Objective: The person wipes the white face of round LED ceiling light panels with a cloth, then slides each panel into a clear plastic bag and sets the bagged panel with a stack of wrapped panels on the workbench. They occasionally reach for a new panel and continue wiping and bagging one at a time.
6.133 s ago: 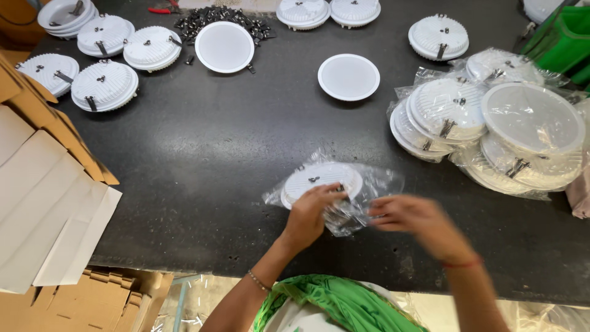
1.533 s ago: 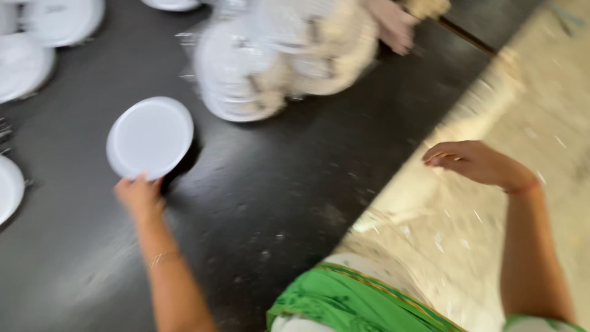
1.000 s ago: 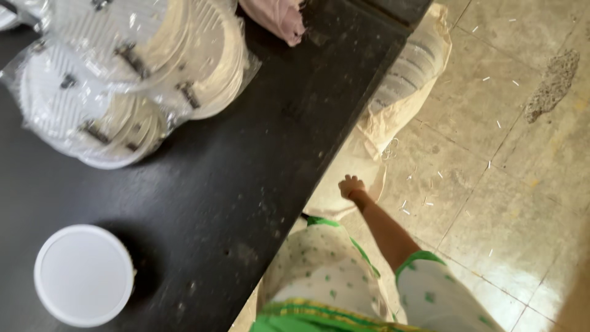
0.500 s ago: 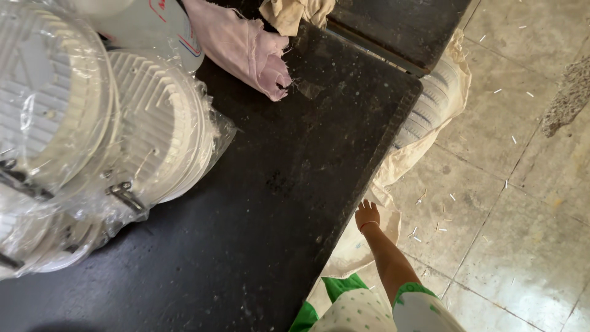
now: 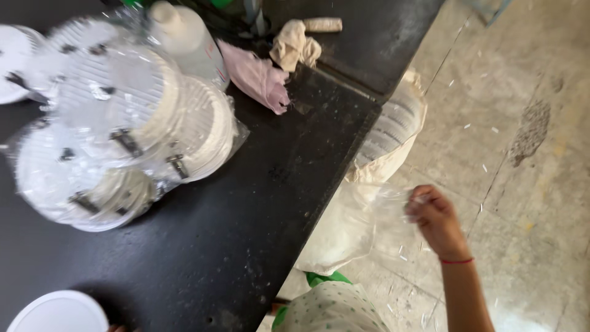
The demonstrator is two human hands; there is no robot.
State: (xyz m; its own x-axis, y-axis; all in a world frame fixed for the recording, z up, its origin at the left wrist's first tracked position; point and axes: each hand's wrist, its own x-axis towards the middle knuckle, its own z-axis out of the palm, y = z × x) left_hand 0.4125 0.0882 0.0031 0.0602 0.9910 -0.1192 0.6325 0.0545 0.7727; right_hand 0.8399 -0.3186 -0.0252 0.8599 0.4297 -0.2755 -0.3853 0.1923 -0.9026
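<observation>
My right hand (image 5: 437, 222) is out over the floor past the black table's edge (image 5: 319, 203), its fingers pinched on a crumpled clear plastic bag (image 5: 369, 215). The bag hangs above a white sack (image 5: 393, 132) that leans against the table side. At the bottom left only the fingertips of my left hand (image 5: 115, 328) show, right beside the rim of a white round disc (image 5: 58, 313) lying on the table. Whether those fingers grip the disc is hidden by the frame edge.
A heap of white round lamp fittings in clear bags (image 5: 123, 135) fills the table's left. Behind it stand a white bottle (image 5: 184, 37), a pink cloth (image 5: 258, 77) and a beige rag (image 5: 295, 46). Tiled floor (image 5: 522, 123) lies to the right.
My view has swung from the table to its right end and the floor. My right hand carried the clear bag off the table and now holds it higher, over the sack.
</observation>
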